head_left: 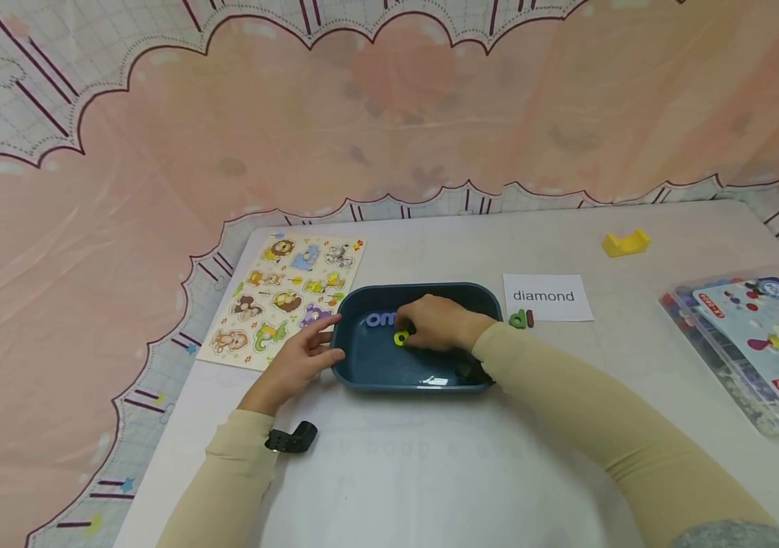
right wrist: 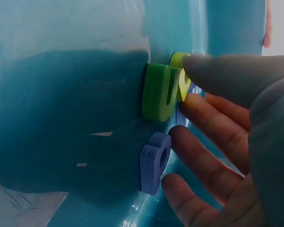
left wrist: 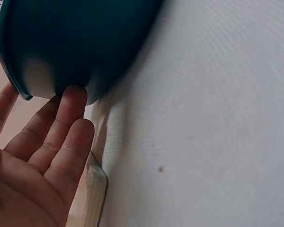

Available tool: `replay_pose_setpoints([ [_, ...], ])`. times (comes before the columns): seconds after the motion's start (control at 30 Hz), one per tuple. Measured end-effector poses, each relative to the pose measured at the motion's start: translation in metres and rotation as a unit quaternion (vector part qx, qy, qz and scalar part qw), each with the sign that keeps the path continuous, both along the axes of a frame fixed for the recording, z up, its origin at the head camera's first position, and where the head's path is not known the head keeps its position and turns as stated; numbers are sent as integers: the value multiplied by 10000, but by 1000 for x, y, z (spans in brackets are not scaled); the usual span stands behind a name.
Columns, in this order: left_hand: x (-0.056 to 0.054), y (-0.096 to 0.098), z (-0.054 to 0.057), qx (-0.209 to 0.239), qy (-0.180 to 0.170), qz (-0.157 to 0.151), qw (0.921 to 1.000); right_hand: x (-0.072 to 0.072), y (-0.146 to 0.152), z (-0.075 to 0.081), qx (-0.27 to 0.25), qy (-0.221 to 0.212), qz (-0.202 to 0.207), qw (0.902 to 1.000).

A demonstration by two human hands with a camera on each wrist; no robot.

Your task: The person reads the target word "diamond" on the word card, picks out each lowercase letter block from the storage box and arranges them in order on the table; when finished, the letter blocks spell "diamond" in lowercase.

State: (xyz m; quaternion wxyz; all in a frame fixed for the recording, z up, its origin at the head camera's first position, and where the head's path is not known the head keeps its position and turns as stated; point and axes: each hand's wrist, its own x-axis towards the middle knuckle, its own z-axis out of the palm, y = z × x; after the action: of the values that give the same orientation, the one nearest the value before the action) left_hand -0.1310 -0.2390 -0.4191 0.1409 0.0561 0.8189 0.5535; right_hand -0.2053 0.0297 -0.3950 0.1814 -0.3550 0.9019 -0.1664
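Note:
A dark teal tray [head_left: 376, 371] sits on the white table. At its left end, the fingertips of my left hand [head_left: 300, 359] rest against the outer wall, the fingers loosely extended. My right hand [head_left: 440, 321] reaches inside and pinches a yellow letter [right wrist: 178, 60] between thumb and index finger. Right beside that piece is a green letter [right wrist: 154, 92], and a purple letter [right wrist: 150, 165] lies by the other fingertips. Purple letters [head_left: 379, 320] show near the tray's back left, partly covered by the right hand in the head view.
Behind the tray's right end lies a "diamond" card [head_left: 547, 285], with a green letter d [head_left: 517, 319] and a dark red letter [head_left: 529, 318] at its lower edge. An animal sticker sheet [head_left: 280, 301] lies left. A yellow block [head_left: 625, 243] and a plastic case [head_left: 759, 350] are at right.

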Motion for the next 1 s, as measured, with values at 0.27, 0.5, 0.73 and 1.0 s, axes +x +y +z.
replay_pose_setpoints([
  [0.27,0,0,0,-14,32,-9,10000,0,-2,-2,60,134,75,9999],
  [0.5,1,1,-1,-50,24,34,10000,1,-2,-2,77,168,76,9998],
  [0.73,0,1,-2,-105,32,68,9999,1,0,6,-217,214,107,9995],
  [1.0,2,2,0,-143,41,92,9998,3,5,24,-438,459,183,9978],
])
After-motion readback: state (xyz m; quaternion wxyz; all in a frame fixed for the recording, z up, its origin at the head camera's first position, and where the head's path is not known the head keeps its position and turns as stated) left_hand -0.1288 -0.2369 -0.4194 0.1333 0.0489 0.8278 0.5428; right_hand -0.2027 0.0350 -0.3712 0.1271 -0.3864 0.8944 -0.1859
